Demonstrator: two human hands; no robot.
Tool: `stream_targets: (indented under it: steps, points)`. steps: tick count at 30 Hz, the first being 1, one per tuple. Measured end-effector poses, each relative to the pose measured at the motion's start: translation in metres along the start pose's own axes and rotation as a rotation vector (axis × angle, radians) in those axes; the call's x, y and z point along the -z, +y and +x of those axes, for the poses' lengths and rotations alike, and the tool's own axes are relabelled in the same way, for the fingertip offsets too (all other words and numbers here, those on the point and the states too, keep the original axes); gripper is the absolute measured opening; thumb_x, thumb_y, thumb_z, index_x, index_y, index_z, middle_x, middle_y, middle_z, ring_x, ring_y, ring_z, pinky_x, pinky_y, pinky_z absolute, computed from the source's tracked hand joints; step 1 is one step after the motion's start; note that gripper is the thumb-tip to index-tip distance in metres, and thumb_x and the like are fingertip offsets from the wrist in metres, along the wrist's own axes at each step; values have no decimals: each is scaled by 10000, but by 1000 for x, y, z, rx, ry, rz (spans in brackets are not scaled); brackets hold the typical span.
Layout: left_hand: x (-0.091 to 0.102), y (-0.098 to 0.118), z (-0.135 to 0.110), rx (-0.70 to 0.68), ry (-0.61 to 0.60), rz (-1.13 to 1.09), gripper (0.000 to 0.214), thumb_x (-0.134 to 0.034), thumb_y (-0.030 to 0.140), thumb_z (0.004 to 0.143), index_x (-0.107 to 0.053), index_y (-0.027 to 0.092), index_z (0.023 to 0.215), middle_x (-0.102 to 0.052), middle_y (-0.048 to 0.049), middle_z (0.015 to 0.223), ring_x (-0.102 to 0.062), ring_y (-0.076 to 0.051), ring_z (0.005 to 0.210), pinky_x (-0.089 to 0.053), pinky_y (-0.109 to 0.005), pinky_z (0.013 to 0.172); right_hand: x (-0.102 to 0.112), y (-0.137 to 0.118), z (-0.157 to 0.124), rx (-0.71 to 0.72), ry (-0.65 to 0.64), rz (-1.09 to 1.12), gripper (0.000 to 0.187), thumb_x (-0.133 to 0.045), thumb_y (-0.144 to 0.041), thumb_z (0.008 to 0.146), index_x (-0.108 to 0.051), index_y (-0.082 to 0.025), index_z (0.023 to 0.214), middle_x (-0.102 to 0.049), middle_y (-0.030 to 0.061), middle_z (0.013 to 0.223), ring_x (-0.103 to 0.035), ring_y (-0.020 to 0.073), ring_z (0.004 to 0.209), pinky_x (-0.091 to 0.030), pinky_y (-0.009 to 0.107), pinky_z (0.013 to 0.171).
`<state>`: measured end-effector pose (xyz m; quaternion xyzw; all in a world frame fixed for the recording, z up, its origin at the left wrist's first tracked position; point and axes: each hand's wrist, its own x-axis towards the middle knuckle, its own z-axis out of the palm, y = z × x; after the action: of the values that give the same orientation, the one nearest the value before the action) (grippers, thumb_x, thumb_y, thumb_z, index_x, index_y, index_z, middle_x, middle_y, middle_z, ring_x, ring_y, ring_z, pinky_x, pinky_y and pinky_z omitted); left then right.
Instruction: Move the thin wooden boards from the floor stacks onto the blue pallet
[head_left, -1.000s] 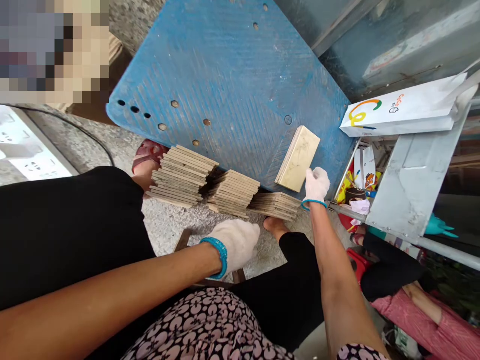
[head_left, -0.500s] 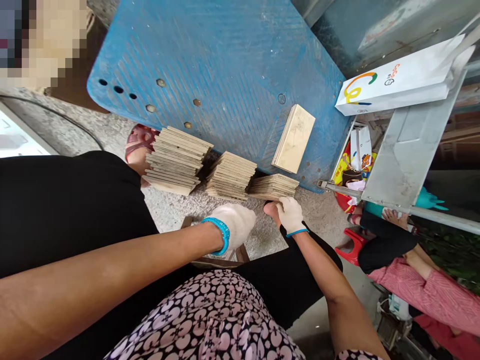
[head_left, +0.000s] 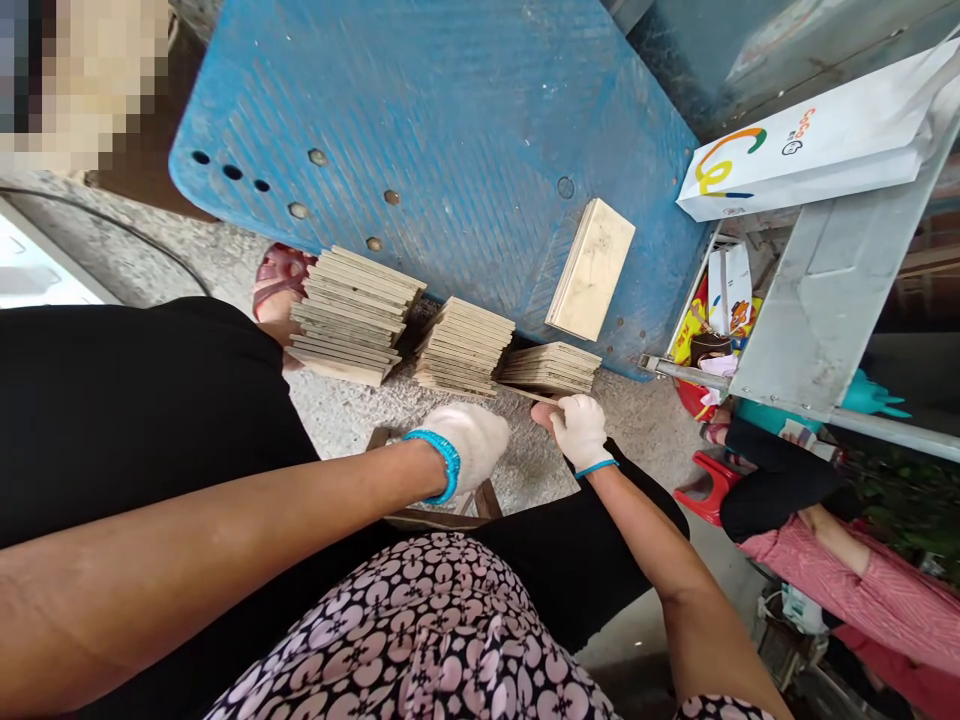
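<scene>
My right hand (head_left: pixel 582 430), in a white glove with a blue cuff, pinches the end of a thin wooden board (head_left: pixel 534 397) at the near side of the right stack of boards (head_left: pixel 553 367). My left hand (head_left: pixel 472 446), gloved the same way, is curled closed in front of the middle stack of boards (head_left: pixel 463 347); whatever its fingers may hold is hidden. Further left stands a taller stack of boards (head_left: pixel 356 315). All three stacks line the near edge of a blue plastic board (head_left: pixel 442 110). On its right part lies a small pile of boards (head_left: pixel 591 268).
A metal rack (head_left: pixel 832 290) at the right bears a white paper bag (head_left: pixel 802 140), with more packets below. Beyond my right leg, another person in pink sits near a red stool (head_left: pixel 709 488). A brown carton (head_left: pixel 161 150) is at the upper left.
My right hand has drawn one board slightly toward me from the right stack, and a gap now shows. My left hand has barely moved. The other person's hand has shifted.
</scene>
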<state>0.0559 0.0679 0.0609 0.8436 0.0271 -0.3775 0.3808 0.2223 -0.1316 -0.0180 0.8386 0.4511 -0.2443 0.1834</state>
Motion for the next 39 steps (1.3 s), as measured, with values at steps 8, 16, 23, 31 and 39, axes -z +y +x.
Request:
stream_targets:
  steps: [8,16,23,31,39]
  points:
    - [-9,-2,5,-16,21,26,262,-537,112,794,-653,52,1021,-686,-213,933,-671,-370,869,-540,-476,695,-6,4,0,69,-141,83,241,-473,-274,917,-624,-213,1095,-601,89,1128,-543,224,998,-407,316,855]
    - [-9,-7,10,1,148,29,318,-583,199,796,-623,53,1076,-670,-210,938,-666,-375,859,-538,-475,694,46,-4,3,224,-295,-82,277,-418,-331,957,-644,-238,1088,-647,81,1062,-575,220,974,-404,305,815]
    - [-2,-5,9,-18,238,-117,508,-627,443,714,-580,163,1135,-665,-134,992,-657,-317,887,-523,-408,737,134,-4,-22,415,-265,104,201,-491,-278,912,-682,-239,960,-672,40,928,-599,194,891,-422,288,796]
    - [17,0,-8,22,199,-521,319,-485,432,768,-715,219,828,-655,-26,658,-619,-172,614,-399,-234,527,163,-8,-28,238,50,602,220,-549,-349,856,-662,-271,1028,-678,36,1043,-621,214,976,-480,368,898]
    - [31,-11,-7,178,355,-974,344,-544,434,749,-738,192,899,-679,-16,744,-623,-154,691,-401,-191,503,85,-64,-35,-92,197,1022,1083,-760,-397,644,-127,-227,1506,-380,149,1469,-450,298,1302,-421,468,1048]
